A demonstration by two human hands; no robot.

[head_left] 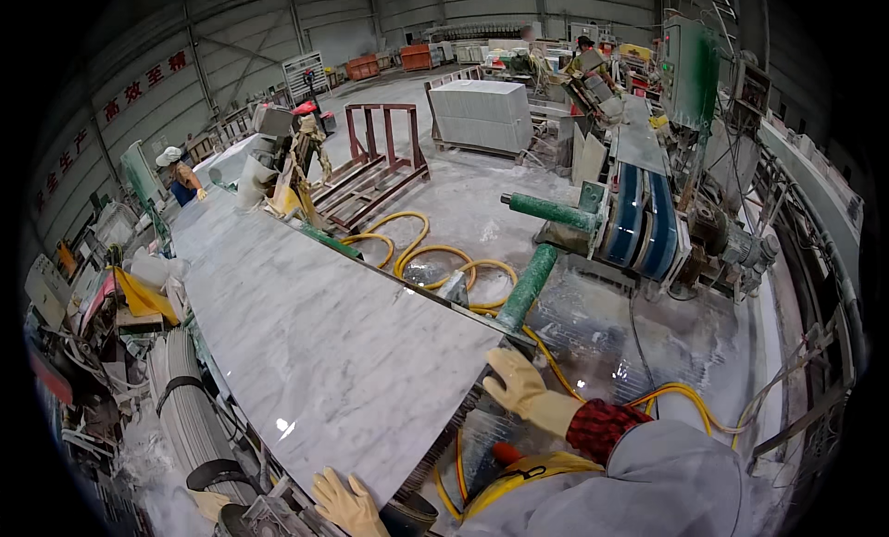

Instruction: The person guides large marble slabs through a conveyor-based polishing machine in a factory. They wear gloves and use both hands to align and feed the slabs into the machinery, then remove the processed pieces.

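A long, wet, grey-veined white stone slab (324, 329) lies flat on a machine bed and stretches away to the far left. My left hand (347, 503), in a cream rubber glove, rests spread at the slab's near end, fingers apart. At the right corner of the same end is my right hand (520, 386), gloved alike under a red-and-black checked cuff. Its fingers are stretched out against the slab's edge, not wrapped round anything. At the far end, a co-worker (182, 178) in a pale hat has one gloved hand by the slab.
Green rollers (528, 287) stand off the right corner, facing a blue belt conveyor (639, 218). A yellow hose (435, 250) coils on the wet floor. Beyond are a rusty-red metal rack (384, 157) and stacked white slabs (482, 116). A ribbed grey duct (190, 403) runs along the left.
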